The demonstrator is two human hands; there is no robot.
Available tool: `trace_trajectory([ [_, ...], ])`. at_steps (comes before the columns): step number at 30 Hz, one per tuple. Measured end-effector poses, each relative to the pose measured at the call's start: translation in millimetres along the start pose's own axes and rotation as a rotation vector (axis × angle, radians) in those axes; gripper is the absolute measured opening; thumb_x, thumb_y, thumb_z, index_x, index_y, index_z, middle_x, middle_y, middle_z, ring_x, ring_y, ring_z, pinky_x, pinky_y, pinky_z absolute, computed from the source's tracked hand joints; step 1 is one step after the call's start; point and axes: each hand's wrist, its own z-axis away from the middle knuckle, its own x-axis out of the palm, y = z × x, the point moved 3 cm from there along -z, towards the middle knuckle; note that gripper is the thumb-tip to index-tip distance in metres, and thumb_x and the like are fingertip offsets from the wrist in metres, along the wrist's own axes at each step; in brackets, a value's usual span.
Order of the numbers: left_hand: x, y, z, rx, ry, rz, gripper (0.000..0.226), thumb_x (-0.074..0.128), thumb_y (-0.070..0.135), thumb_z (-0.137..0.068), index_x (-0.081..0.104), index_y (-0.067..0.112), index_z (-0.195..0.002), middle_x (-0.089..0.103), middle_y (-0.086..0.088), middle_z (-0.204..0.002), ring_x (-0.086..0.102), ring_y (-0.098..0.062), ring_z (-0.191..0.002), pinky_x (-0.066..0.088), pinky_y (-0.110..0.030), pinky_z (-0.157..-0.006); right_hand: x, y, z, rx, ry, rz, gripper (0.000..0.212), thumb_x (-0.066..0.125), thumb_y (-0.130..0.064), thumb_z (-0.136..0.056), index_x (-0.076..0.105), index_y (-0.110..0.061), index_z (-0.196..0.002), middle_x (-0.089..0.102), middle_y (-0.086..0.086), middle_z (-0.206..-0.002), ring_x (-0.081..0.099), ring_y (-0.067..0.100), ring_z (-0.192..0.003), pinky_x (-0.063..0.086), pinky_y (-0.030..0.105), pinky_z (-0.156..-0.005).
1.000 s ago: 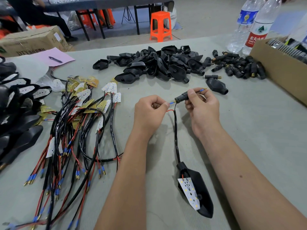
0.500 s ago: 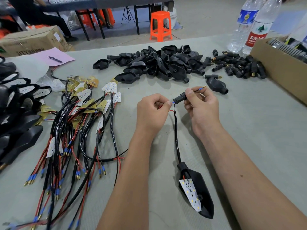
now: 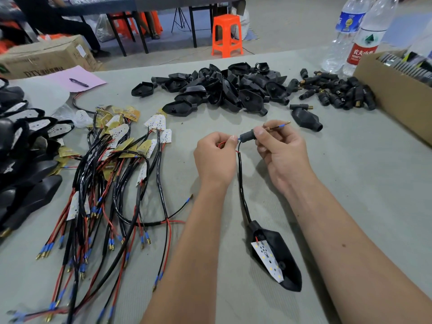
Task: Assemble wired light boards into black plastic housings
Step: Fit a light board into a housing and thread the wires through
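At frame centre, the right hand [image 3: 279, 152] pinches a small black sleeve [image 3: 247, 137] between thumb and curled fingers [image 3: 259, 131]; a blue-tipped wire end [image 3: 281, 124] projects past them to the upper right. The left hand [image 3: 216, 156] pinches the red wire [image 3: 222, 144] just left of the sleeve. The black cable [image 3: 242, 183] runs down to a black housing [image 3: 279, 256] lying on the grey desk [image 3: 350, 183], lower centre, with a white light board [image 3: 267, 259] seated in it. Upper right, a bottle [image 3: 361, 40] carries a red label with Chinese characters. Upper left, a cardboard box [image 3: 46, 57] reads "DTY". An orange stool [image 3: 226, 35] stands on the floor beyond.
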Motion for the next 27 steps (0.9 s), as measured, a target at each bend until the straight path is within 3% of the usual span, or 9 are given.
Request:
trace_trajectory([
  [7, -2.2, 0.3, -1.8, -0.013, -0.161, 0.127, 0.021, 0.068, 0.014, -0.096, 0.070, -0.002, -0.083, 0.040, 0.014, -0.052, 0.035, -0.009, -0.054, 0.031, -0.025, -0.055, -0.2, 0.2, -1.3, 0.068, 0.024, -0.121, 0.016, 0.072, 0.001, -0.089, 0.075, -0.012, -0.080, 0.066, 0.001, -0.073, 0.054, 0.009, -0.061, 0.046, 0.016, -0.056],
  [11, -2.1, 4.0, 1.8, 0.072, -0.117, 0.036, 0.018, 0.069, 0.017, -0.096, 0.075, 0.010, -0.081, 0.054, 0.012, -0.058, 0.044, -0.009, -0.059, 0.039, -0.026, -0.063, -0.9, 0.3, -0.8, 0.049, 0.042, -0.098, 0.012, 0.072, 0.001, -0.091, 0.072, -0.009, -0.085, 0.065, 0.003, -0.075, 0.055, 0.010, -0.062, 0.047, 0.017, -0.057],
  [15, -2.2, 1.8, 1.8, -0.037, -0.072, 0.156, 0.011, 0.066, 0.020, -0.098, 0.073, 0.014, -0.092, 0.068, 0.003, -0.073, 0.058, -0.010, -0.059, 0.047, -0.027, -0.063, -2.2, 0.3, -0.5, -0.005, 0.118, -0.075, 0.009, 0.072, 0.001, -0.091, 0.071, -0.007, -0.088, 0.066, 0.003, -0.075, 0.055, 0.010, -0.062, 0.047, 0.018, -0.059],
  [18, -6.2, -1.4, 1.0, -0.076, 0.002, 0.227, 0.006, 0.067, 0.012, -0.096, 0.070, 0.009, -0.091, 0.070, -0.001, -0.073, 0.064, -0.011, -0.058, 0.052, -0.024, -0.061, -3.0, -0.5, -1.7, -0.015, 0.151, -0.115, 0.010, 0.070, 0.003, -0.093, 0.070, -0.006, -0.089, 0.065, 0.001, -0.073, 0.056, 0.010, -0.062, 0.046, 0.017, -0.059],
  [27, -1.0, 3.2, 3.1, 0.011, -0.091, 0.176, 0.016, 0.072, 0.006, -0.091, 0.074, 0.017, -0.080, 0.073, -0.006, -0.076, 0.063, -0.009, -0.062, 0.050, -0.021, -0.060, 0.4, -1.0, 0.6, 0.003, 0.089, -0.104, 0.009, 0.070, 0.000, -0.093, 0.070, -0.008, -0.088, 0.065, 0.002, -0.074, 0.054, 0.011, -0.063, 0.049, 0.017, -0.060],
])
